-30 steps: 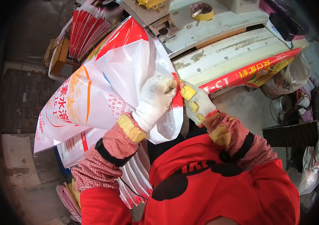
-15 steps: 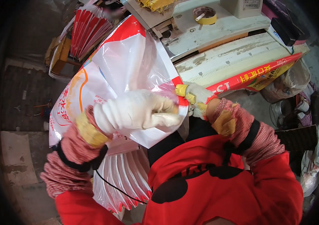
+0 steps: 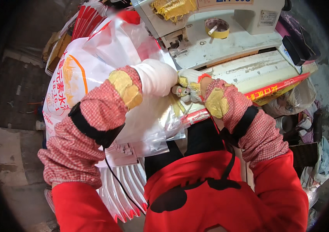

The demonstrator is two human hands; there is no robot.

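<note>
A large white plastic bag (image 3: pixel 106 52) with red and orange print spreads from the left toward my lap, its clear film bunched below my hands. My left hand (image 3: pixel 158 77), in a white glove, is curled at the bag's edge, its fingertips turned away from view. Right beside it, my right hand (image 3: pixel 190 86), gloved with yellow tape on the fingers, is closed at the same edge. The two hands meet in front of the sewing machine (image 3: pixel 180 38), near the corner of its pale worktable (image 3: pixel 245 69).
A roll of yellow tape (image 3: pixel 217 29) lies on the machine bed. Folded bags (image 3: pixel 124 189) are stacked below my left forearm, with more red-edged bags (image 3: pixel 87 21) at the far left. A black cord (image 3: pixel 120 183) hangs by my left sleeve. Plastic sacks (image 3: pixel 294 96) stand at the right.
My left hand has moved away from me and slightly right, and my right hand has shifted a little left. The bag's edge has moved with them, and the bag has slumped to the left.
</note>
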